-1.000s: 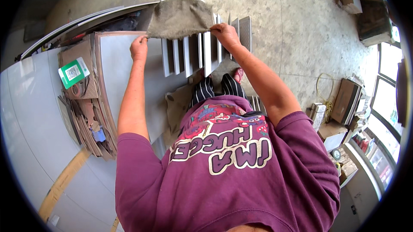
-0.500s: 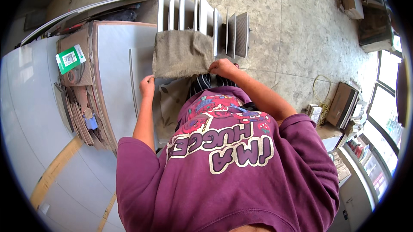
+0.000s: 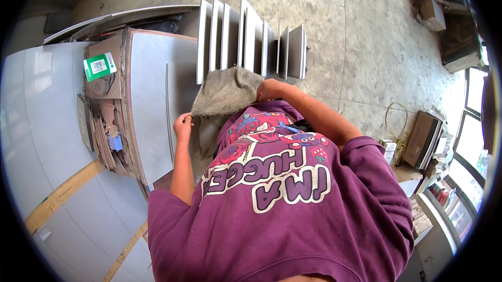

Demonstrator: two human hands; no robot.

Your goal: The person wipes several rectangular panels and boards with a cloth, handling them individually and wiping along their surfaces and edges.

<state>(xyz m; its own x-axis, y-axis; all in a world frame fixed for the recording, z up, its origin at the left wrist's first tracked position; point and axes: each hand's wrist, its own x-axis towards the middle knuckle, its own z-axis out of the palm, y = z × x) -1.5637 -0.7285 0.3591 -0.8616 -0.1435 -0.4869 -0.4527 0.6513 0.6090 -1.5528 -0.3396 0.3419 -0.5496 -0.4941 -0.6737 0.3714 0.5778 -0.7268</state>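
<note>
A worn grey-brown cloth [image 3: 226, 92] is stretched between my two hands in front of my waist. My left hand [image 3: 183, 121] pinches its lower left corner, beside a large pale panel. At the right end of the cloth, my right hand [image 3: 270, 90] is closed on the edge, close against my shirt. Just beyond the cloth stands a row of upright white tiles [image 3: 226, 36], their near ends partly hidden by it. Darker textured tiles [image 3: 296, 52] stand at the row's right end.
Large pale panels [image 3: 157, 83] lean on my left, with torn cardboard [image 3: 107, 125] and a green-and-white card [image 3: 99, 66] by them. Concrete floor [image 3: 324, 31] stretches ahead and right. Cartons [image 3: 418, 133] and a coiled yellow cable [image 3: 400, 143] lie at right.
The cloth has come nearer to my body and hangs more slanted and gathered, its left corner lower. Both hands have moved toward me, and more of the tiles shows.
</note>
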